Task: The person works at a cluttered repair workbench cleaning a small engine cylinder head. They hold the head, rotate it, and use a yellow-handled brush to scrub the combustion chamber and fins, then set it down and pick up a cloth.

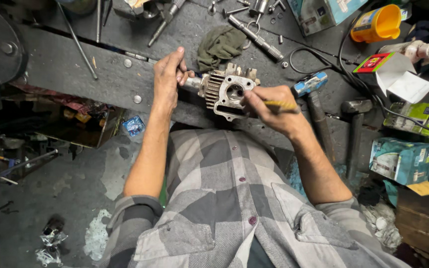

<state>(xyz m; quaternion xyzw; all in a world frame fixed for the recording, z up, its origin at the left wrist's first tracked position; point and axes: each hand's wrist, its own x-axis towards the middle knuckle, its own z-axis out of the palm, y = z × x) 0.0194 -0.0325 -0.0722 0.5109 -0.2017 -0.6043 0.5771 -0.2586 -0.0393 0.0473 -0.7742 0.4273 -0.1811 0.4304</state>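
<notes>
Finned cylinder block in my grip

My left hand (167,79) clamps the grey, grimy cylinder block (227,90) by its fins; my right hand (269,106) pinches a yellow-handled tool (280,105) at its bore.

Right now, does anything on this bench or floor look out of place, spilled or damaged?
Nothing looks damaged. The left hand steadies the finned engine cylinder at the bench edge while the right hand holds a yellow-handled tool to its face. The bench is cluttered with loose bolts, a rag and hammers; crumpled wrappers lie on the floor.
</notes>
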